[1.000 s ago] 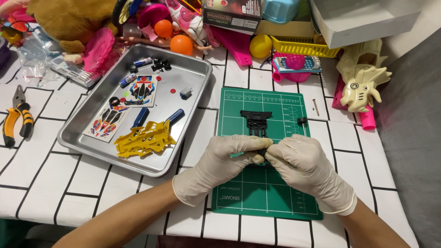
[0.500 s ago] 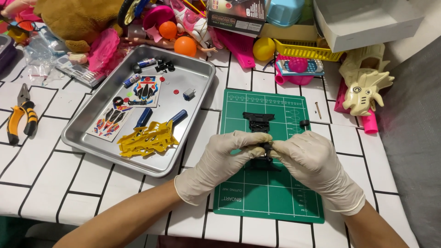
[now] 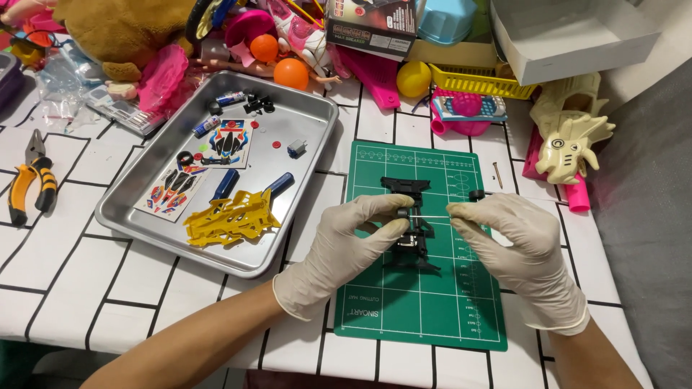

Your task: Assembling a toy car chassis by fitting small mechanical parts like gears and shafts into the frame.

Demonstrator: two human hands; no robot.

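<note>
Both hands wear white gloves and hover over a green cutting mat [image 3: 432, 302]. My left hand [image 3: 346, 248] pinches a small black wheel [image 3: 402, 213] at one end of a thin metal axle [image 3: 429, 213]. My right hand [image 3: 522, 252] pinches the axle's other end. Directly beneath the axle, a black toy-car chassis [image 3: 409, 230] lies on the mat. A second small black wheel [image 3: 476, 194] rests on the mat just above my right hand's fingers.
A metal tray [image 3: 303, 115] to the left holds a yellow car body [image 3: 231, 216], sticker sheets [image 3: 229, 142], blue parts and small black pieces. Orange-handled pliers [image 3: 32, 184] lie at the far left. Toys, boxes and a yellow basket [image 3: 479, 81] crowd the back. A small nail [image 3: 497, 175] lies by the mat.
My hands, close together over the chassis before, have drawn apart, and the axle with a wheel now shows between them.
</note>
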